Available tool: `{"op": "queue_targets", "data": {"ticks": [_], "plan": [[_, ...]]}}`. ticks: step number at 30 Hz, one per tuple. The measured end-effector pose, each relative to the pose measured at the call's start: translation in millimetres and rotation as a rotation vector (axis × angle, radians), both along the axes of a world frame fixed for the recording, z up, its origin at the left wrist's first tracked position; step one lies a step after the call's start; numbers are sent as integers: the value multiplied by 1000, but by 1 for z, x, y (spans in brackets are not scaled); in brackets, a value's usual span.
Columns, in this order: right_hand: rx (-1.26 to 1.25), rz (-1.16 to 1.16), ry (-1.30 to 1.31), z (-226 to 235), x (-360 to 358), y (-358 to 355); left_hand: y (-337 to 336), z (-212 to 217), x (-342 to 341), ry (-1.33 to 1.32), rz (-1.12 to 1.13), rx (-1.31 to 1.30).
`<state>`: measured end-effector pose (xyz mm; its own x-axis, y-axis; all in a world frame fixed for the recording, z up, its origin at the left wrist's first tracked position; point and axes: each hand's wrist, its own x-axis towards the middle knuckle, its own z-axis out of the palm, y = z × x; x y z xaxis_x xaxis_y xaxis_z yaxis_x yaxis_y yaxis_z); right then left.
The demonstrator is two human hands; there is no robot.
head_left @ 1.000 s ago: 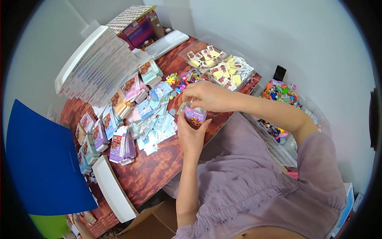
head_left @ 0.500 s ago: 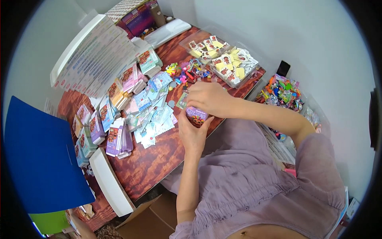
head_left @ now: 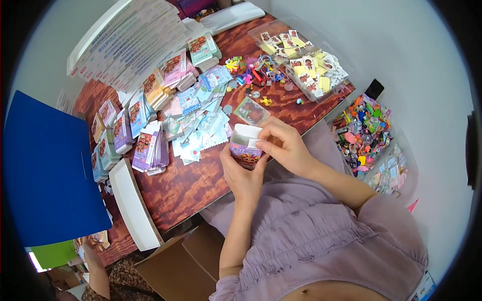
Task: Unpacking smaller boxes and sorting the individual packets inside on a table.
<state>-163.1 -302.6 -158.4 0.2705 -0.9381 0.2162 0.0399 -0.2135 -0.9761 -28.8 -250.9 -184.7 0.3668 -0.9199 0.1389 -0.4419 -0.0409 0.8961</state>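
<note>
A small purple printed cardboard box (head_left: 243,153) stands upright in my left hand (head_left: 243,179), fingers and thumb wrapped around its sides. Its top gapes, showing a pale inside. My right hand (head_left: 287,146) pinches a small white flap (head_left: 254,143) at the box's right rim between thumb and fingers. Just beyond the box, a clear card with a printed picture (head_left: 252,111) lies on the table. Left of my hands is a loose heap of light-blue and white sachets (head_left: 203,135). A stack of flat purple cartons (head_left: 151,150) sits farther left.
Small colourful toys (head_left: 256,70) lie behind the card. A clear tray of picture cards (head_left: 319,75) stands at the back right; a bag of mixed trinkets (head_left: 362,133) is below the table's right edge. A blue panel (head_left: 50,165) stands left, near another person's arm (head_left: 98,266).
The box's top now shows open. My right hand has moved from above the box to its right rim, pinching a flap. The head view has shifted, so the table appears higher.
</note>
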Motion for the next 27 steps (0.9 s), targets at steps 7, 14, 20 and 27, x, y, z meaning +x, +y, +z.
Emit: {"op": "queue_targets", "data": {"ticks": [7, 14, 20, 27], "plan": [[-416, -61, 347, 10, 3, -10, 6, -12, 2, -220, 4, -140], [-239, 183, 395, 16, 0, -6, 8, -9, 6, -277, 19, -169], [-234, 9, 241, 8, 2, 11, 10, -4, 4, -55, 45, -57], [235, 82, -266, -11, -7, 2, 27, 10, 12, 417, -209, -69]]}}
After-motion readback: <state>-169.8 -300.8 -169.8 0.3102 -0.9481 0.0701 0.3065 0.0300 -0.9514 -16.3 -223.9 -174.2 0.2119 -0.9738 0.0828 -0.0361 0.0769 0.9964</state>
